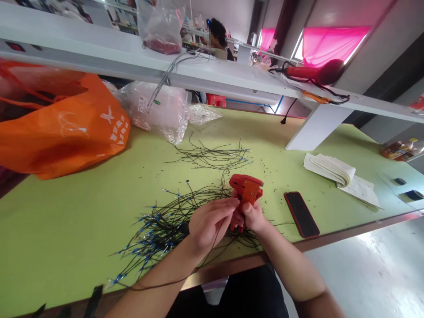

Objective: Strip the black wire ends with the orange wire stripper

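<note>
My right hand is wrapped round the handles of a red-orange wire stripping tool, its head tilted up over the table. Beside the tool is my left hand, its fingers pressed together at the tool's near left side, with a thin black wire running down from them. Under and left of my hands lies a large tangled pile of black wires with blue ends. A smaller bunch of black wires lies farther back.
An orange bag and plastic bags stand at the back left. A phone and folded papers lie right. Above runs a white shelf with a red heat gun. Beyond it is a person.
</note>
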### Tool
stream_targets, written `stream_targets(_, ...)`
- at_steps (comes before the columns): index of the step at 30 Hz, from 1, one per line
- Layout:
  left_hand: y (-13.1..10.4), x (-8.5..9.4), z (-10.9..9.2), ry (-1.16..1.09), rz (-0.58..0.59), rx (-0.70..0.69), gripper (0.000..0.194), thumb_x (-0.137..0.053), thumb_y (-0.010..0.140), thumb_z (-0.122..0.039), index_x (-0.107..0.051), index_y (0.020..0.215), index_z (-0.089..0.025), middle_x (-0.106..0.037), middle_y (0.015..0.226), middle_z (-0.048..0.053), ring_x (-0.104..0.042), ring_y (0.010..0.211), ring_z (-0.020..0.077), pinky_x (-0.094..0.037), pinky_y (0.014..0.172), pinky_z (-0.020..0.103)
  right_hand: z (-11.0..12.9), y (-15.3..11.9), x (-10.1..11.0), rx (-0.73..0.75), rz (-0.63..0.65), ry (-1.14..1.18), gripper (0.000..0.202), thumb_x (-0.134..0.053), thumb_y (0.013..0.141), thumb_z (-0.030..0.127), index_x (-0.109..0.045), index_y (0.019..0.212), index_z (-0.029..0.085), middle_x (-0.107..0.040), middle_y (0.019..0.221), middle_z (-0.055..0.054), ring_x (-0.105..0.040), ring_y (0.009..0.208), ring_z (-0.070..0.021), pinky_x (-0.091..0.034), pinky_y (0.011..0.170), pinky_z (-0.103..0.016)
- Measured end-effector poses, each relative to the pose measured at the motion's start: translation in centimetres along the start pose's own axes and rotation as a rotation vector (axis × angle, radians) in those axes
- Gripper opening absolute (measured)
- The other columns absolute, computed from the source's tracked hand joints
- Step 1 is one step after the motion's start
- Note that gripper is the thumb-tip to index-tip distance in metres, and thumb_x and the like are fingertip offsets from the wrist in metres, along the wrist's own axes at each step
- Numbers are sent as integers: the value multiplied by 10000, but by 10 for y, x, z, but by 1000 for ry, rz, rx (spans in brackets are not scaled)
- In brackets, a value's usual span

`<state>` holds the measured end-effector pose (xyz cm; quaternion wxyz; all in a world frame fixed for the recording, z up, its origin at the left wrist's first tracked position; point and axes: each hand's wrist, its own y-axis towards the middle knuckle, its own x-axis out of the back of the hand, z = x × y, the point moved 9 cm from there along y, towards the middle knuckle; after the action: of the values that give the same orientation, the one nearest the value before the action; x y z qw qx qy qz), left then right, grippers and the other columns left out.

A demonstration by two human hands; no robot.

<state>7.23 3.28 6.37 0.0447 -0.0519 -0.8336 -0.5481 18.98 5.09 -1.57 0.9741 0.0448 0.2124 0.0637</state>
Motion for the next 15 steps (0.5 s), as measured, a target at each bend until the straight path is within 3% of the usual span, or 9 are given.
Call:
stream_targets(4,-7,-1,14,-87,-46,128,208,-715,899,-75,-691,1032,-233,-826,967,37,-810,844,193,-683,758,269,8,3,1,47,0,46,660,-731,686,841,-495,855,248,-405,383,141,-286,295,-82,-365,351,-246)
stream_targets(10,-19,7,50,-311,-277,490,143,-779,904,-235,-667,988,-206,-811,921,45,-809,854,200,-687,811,302,33,6,12,170,-26,120,615,-712,735,815,-536,948,266,-486,499,96,-403,399,-138,-471,466,-311)
stream_targets(15,-42,-24,92,-626,-272,935,342,-894,771,-374,-650,924,-190,-809,891,44,-802,842,180,-667,802,275,53,8,44,288,-256,132,427,-795,770,569,-572,943,248,-512,583,74,-472,536,-157,-521,645,-362)
